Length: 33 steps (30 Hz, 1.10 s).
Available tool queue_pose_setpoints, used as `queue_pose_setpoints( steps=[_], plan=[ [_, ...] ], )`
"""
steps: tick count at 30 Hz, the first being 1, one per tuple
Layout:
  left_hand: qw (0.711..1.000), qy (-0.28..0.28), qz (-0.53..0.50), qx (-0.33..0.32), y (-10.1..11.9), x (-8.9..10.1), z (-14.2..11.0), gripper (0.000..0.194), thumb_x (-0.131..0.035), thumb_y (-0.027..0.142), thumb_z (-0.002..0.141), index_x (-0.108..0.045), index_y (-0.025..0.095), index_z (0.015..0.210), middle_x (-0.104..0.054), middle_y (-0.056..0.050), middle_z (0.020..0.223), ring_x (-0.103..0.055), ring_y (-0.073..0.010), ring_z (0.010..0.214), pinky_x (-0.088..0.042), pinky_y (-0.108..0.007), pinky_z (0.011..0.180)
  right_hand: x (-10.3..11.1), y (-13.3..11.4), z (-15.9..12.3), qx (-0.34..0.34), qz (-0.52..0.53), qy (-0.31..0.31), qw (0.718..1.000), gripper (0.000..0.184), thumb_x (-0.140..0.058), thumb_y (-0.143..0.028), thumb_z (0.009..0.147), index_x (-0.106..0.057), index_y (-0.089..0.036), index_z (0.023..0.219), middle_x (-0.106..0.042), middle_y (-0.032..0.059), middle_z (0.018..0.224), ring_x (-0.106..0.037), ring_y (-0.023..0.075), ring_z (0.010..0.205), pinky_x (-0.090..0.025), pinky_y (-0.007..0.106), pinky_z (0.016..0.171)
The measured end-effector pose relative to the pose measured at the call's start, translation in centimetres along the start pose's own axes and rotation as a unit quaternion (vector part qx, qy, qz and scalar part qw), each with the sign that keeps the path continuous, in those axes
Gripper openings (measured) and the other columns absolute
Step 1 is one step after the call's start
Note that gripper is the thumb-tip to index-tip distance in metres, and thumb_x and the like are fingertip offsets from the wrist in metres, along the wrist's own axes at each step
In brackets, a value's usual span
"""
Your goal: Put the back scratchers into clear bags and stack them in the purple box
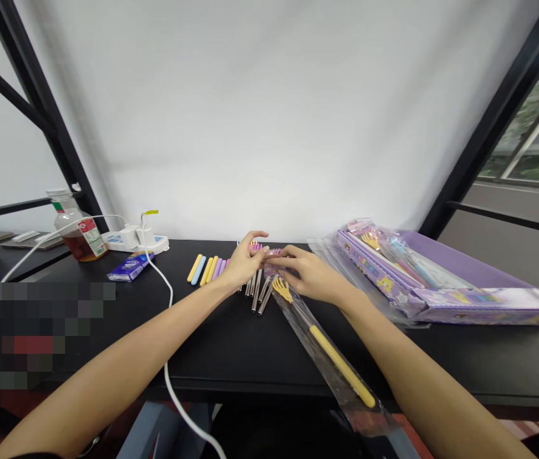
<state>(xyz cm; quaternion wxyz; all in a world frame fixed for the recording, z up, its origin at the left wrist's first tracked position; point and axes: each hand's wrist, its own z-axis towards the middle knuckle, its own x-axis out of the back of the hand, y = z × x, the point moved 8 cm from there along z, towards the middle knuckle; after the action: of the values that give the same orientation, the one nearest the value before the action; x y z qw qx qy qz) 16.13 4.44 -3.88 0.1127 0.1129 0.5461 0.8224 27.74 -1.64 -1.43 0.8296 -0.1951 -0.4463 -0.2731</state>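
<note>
gripping a small pink plastic piece [270, 254] between them, the left hand [245, 262] and right hand [310, 275] meet with fingers curled, just above a fanned row of steel rods [256, 292] on the black worktop [231, 347]. measured from those rods, pastel yellow, blue and purple handles [206, 269] lie just left. a clear sleeve [362, 411] holding a yellow back scratcher [341, 363] lies just right, running toward the person. a purple box [379, 271] of packaged pieces sits further right, while a blue packet [130, 266], a power strip [136, 240] and a bottle of amber liquid [78, 234] stand well left.
</note>
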Motion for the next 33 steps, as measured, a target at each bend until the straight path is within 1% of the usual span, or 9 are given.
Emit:
queue_pose_setpoints(
  steps=[6, 13, 17, 20, 22, 24, 26, 28, 33],
  plan=[
    [0.998, 0.002, -0.048, 0.038, -0.3, 0.0, -0.1, 0.044, -0.066, 0.029, 0.087, -0.048, 0.021, 0.125, -0.071, -0.001, 0.072, -0.073, -0.0188, 0.080, -0.057, -0.037, 0.083, -0.5, 0.3, 0.3, -0.028, 0.059, -0.019, 0.998, 0.039, -0.054, -0.016, 0.094, -0.066, -0.027, 0.129, -0.064, 0.0106, 0.112, -0.064, 0.0224, 0.100, -0.050, 0.041, 0.090],
    [0.998, 0.009, -0.051, 0.045, -0.2, -0.1, -0.4, 0.048, -0.069, 0.035, 0.086, -0.049, 0.021, 0.127, -0.074, -0.004, 0.078, -0.073, -0.0211, 0.088, -0.055, -0.041, 0.091, -0.2, 0.2, 0.5, -0.029, 0.116, -0.036, 0.992, 0.040, -0.052, -0.016, 0.093, -0.067, -0.023, 0.129, -0.071, 0.0079, 0.100, -0.059, 0.0150, 0.071, -0.046, 0.030, 0.070],
    [0.998, 0.008, -0.026, 0.065, -0.4, -0.3, -0.5, 0.040, -0.068, 0.044, 0.086, -0.058, 0.018, 0.115, -0.075, -0.010, 0.090, -0.072, -0.0238, 0.093, -0.057, -0.040, 0.085, 1.4, 1.7, 0.4, -0.100, 0.132, 0.026, 0.986, 0.024, -0.054, -0.020, 0.089, -0.072, -0.020, 0.105, -0.071, 0.0027, 0.080, -0.055, 0.0128, 0.062, -0.042, 0.026, 0.062],
    [0.997, -0.002, -0.004, 0.080, -0.7, -0.4, -0.7, 0.041, -0.069, 0.043, 0.085, -0.059, 0.018, 0.115, -0.075, -0.012, 0.095, -0.072, -0.0248, 0.093, -0.058, -0.038, 0.079, 2.7, 3.5, -0.2, -0.186, 0.106, 0.068, 0.974, 0.016, -0.057, -0.029, 0.088, -0.065, -0.019, 0.098, -0.067, -0.0004, 0.069, -0.055, 0.0128, 0.057, -0.039, 0.026, 0.058],
    [0.997, 0.004, 0.012, 0.077, -0.8, -0.2, -0.7, 0.048, -0.073, 0.038, 0.082, -0.056, 0.019, 0.123, -0.075, -0.012, 0.099, -0.072, -0.0235, 0.092, -0.058, -0.037, 0.077, 2.5, 4.3, -0.6, -0.235, 0.090, 0.027, 0.967, 0.023, -0.063, -0.040, 0.084, -0.061, -0.019, 0.093, -0.065, -0.0013, 0.063, -0.055, 0.0138, 0.056, -0.037, 0.026, 0.056],
    [0.997, 0.006, 0.036, 0.065, -0.8, 0.1, -0.6, 0.058, -0.079, 0.028, 0.075, -0.054, 0.020, 0.127, -0.073, -0.012, 0.107, -0.072, -0.0215, 0.090, -0.058, -0.035, 0.078, 0.9, 4.6, -1.3, -0.277, 0.108, -0.095, 0.950, 0.036, -0.067, -0.054, 0.079, -0.059, -0.019, 0.081, -0.064, -0.0001, 0.059, -0.056, 0.0148, 0.055, -0.037, 0.027, 0.055],
    [0.997, -0.004, 0.055, 0.057, -0.8, 0.1, -0.5, 0.067, -0.083, 0.020, 0.068, -0.054, 0.018, 0.129, -0.071, -0.014, 0.116, -0.071, -0.0212, 0.093, -0.057, -0.034, 0.081, -1.2, 4.3, -2.5, -0.303, 0.145, -0.241, 0.911, 0.047, -0.070, -0.064, 0.072, -0.056, -0.019, 0.069, -0.063, 0.0018, 0.057, -0.055, 0.0145, 0.051, -0.038, 0.027, 0.052],
    [0.995, -0.012, 0.068, 0.069, -1.0, 0.1, -0.4, 0.069, -0.085, 0.019, 0.064, -0.058, 0.016, 0.127, -0.070, -0.015, 0.119, -0.070, -0.0233, 0.099, -0.057, -0.035, 0.086, -2.4, 3.9, -3.4, -0.309, 0.166, -0.326, 0.878, 0.053, -0.073, -0.069, 0.066, -0.056, -0.018, 0.063, -0.062, 0.0024, 0.056, -0.052, 0.0134, 0.048, -0.038, 0.027, 0.050],
    [0.988, -0.032, 0.135, 0.073, -0.9, -0.3, -0.5, 0.031, -0.083, 0.034, 0.069, -0.074, 0.014, 0.090, -0.075, -0.013, 0.100, -0.070, -0.0271, 0.100, -0.054, -0.039, 0.092, -3.1, 3.8, -3.2, -0.299, 0.170, -0.334, 0.878, 0.054, -0.075, -0.069, 0.063, -0.061, -0.017, 0.062, -0.060, 0.0016, 0.057, -0.049, 0.0115, 0.049, -0.036, 0.026, 0.049]
  ],
)
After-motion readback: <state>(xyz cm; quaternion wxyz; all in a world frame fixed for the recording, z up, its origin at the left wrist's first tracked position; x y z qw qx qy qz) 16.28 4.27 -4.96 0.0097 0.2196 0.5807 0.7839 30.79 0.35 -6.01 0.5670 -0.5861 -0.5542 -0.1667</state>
